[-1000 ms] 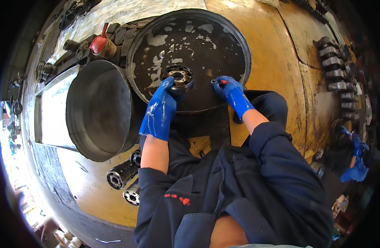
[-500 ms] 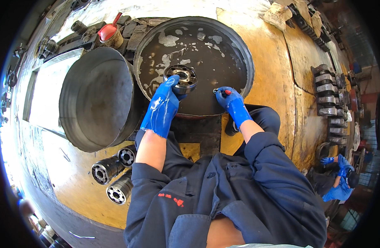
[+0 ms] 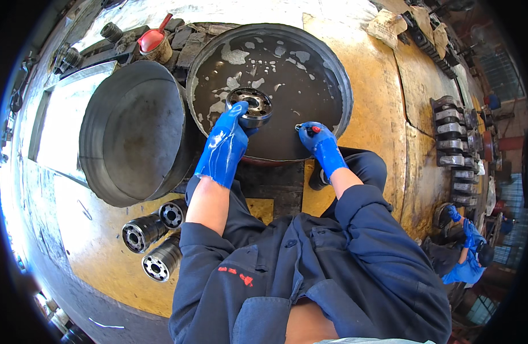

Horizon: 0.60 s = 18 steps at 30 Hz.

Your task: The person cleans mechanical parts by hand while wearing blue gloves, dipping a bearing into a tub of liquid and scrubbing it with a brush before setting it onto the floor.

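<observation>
My left hand (image 3: 222, 143), in a long blue rubber glove, is closed on a round steel part (image 3: 262, 108) with a ring of holes in its end face. It holds the part just above the dark liquid in a wide metal tub (image 3: 346, 86), with the holed face up. My right hand (image 3: 322, 144), also blue-gloved, is closed around a small tool (image 3: 315, 130) over the tub's near right rim. A red end and a bit of metal show at the fist; the rest is hidden, so I cannot tell its kind.
A large metal basin (image 3: 139, 129) leans at the left of the tub. Several steel cylinders (image 3: 162, 261) lie below it. A red scoop (image 3: 152, 39) rests in a bucket at the back left. Crankshafts (image 3: 450, 129) line the right, where a co-worker (image 3: 469, 258) in blue gloves works.
The view has shifted slightly. Both my hands keep their grips and have hardly moved. The co-worker's arms have shifted a little.
</observation>
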Available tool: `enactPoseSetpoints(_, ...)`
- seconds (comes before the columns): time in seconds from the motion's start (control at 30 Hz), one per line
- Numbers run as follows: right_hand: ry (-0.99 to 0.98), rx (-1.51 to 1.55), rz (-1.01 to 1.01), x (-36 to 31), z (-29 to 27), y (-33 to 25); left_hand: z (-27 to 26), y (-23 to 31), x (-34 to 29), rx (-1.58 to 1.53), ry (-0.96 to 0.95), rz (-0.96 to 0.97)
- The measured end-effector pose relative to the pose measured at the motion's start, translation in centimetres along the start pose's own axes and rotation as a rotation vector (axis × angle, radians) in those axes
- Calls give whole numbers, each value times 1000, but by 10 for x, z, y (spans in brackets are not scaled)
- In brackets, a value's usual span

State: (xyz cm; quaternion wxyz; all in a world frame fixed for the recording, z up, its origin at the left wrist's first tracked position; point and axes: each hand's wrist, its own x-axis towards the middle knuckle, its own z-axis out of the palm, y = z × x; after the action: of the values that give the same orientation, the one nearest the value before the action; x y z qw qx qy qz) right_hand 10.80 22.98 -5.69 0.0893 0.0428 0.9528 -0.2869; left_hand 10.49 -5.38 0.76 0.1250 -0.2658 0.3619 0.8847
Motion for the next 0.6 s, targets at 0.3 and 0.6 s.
enactPoseSetpoints(0.3, -49, -38, 28, 3, -6, -4, -1, -3, -4, -26, 81, 35)
enactPoseSetpoints(0.6, -104, 7, 52, 2, -1, 11, -3, -4, 0, -18, -6, 28)
